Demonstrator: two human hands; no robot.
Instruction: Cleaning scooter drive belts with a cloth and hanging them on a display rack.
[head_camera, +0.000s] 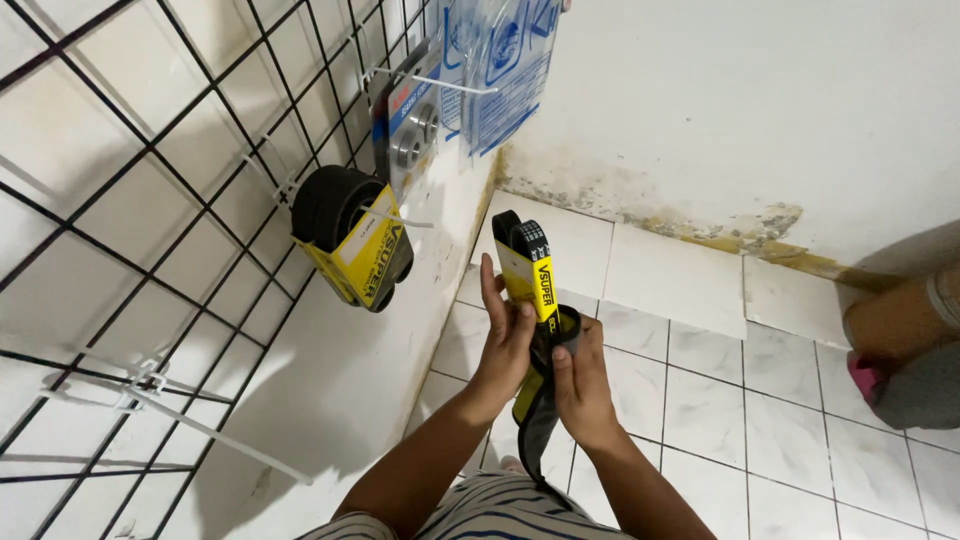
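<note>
Both of my hands hold a black rubber belt in a yellow cardboard sleeve (528, 275), raised in front of me above the tiled floor. My left hand (505, 335) grips the sleeve from the left, fingers up along it. My right hand (580, 385) clasps the lower black loop of the belt, which hangs down to my striped shirt. A bunch of the same belts in yellow sleeves (352, 238) hangs on a white hook of the wire grid wall (150, 150), left of my hands.
Blister packs with round metal parts and blue cards (470, 80) hang on hooks higher up the grid. Bare white hooks (170, 410) jut out at lower left. White floor tiles (700, 380) meet a stained wall. Another person's leg and pink footwear (890, 360) are at the right edge.
</note>
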